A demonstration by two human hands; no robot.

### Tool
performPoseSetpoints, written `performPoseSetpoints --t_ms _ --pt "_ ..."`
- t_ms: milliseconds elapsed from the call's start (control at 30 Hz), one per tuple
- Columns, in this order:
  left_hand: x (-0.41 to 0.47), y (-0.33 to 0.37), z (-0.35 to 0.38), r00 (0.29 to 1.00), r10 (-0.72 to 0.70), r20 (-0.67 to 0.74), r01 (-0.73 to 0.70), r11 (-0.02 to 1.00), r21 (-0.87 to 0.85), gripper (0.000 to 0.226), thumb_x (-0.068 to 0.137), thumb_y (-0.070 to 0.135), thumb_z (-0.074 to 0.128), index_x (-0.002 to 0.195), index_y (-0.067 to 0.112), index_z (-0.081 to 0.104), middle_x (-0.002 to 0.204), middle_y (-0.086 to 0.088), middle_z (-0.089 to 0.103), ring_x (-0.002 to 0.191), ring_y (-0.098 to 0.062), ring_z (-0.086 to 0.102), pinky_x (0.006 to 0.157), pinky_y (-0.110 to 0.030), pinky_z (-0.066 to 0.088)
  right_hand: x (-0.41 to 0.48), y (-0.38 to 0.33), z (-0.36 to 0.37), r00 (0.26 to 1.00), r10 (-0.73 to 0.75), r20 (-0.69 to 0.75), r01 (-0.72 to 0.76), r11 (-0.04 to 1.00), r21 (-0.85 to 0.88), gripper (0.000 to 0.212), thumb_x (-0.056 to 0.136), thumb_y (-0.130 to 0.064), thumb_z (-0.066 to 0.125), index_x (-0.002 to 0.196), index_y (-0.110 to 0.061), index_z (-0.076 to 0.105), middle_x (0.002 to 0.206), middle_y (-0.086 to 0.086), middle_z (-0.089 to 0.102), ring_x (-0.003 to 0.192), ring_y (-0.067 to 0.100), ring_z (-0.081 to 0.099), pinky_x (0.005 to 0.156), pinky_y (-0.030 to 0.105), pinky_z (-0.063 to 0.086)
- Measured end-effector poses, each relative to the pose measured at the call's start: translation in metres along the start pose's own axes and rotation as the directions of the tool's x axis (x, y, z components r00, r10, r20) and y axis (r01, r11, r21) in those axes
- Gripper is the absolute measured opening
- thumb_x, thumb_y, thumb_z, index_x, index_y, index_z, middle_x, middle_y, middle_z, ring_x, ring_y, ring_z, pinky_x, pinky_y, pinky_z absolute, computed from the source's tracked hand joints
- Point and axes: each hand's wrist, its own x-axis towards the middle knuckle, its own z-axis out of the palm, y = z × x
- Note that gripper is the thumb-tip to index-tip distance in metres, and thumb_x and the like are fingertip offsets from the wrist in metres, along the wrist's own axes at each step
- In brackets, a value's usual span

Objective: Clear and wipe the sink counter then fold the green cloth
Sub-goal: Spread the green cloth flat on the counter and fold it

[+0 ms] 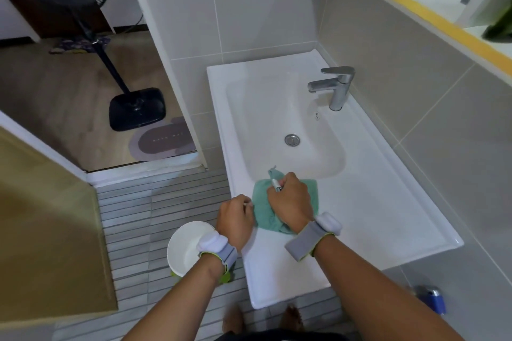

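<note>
A green cloth (310, 194) lies on the white sink counter (374, 202), at the near rim of the basin. My right hand (291, 201) presses down on the cloth, its fingers curled around a small silver object and a fold of cloth. My left hand (235, 216) rests at the counter's left edge, pinching the cloth's left border. Part of the cloth is hidden under both hands.
A chrome faucet (336, 86) stands at the back of the basin, above the drain (292, 140). A white bowl (185, 246) sits on the tiled floor at the left, below my left wrist. A blue container (433, 299) is on the floor at the right. A fan base (137, 108) stands beyond the doorway.
</note>
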Motion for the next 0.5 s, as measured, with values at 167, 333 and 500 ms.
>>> performPoseSetpoints --t_ms 167,333,500 --pt "0.005 -0.003 -0.006 0.997 -0.05 0.066 0.054 0.996 -0.072 0.016 0.089 0.015 0.061 0.088 0.012 0.076 0.086 -0.008 0.076 0.086 -0.027 0.067 0.075 -0.027 0.049 0.0 -0.007 0.028 1.0 0.008 0.029 -0.008 1.0 -0.022 0.024 0.083 -0.03 0.054 0.1 -0.012 0.052 0.098 0.008 0.064 0.085 0.03 0.064 0.069 0.035 0.052" --pt "0.004 -0.002 -0.008 0.994 -0.041 0.104 0.05 0.995 -0.081 0.016 0.086 0.011 0.062 0.089 0.011 0.078 0.082 -0.008 0.076 0.081 -0.024 0.068 0.067 -0.02 0.044 0.003 -0.003 0.039 0.999 0.031 0.017 -0.031 1.0 0.002 0.022 0.084 -0.031 0.055 0.097 -0.015 0.053 0.099 0.007 0.064 0.088 0.029 0.063 0.071 0.034 0.05" --pt "-0.005 -0.001 -0.013 0.988 0.145 -0.057 -0.146 0.989 -0.016 0.024 0.088 0.012 0.05 0.095 0.008 0.072 0.09 -0.012 0.068 0.084 -0.03 0.063 0.071 -0.032 0.047 0.001 -0.003 0.032 0.999 0.033 -0.029 -0.028 0.988 0.149 0.021 0.09 -0.035 0.047 0.091 -0.018 0.057 0.09 0.004 0.066 0.086 0.027 0.064 0.079 0.041 0.053"
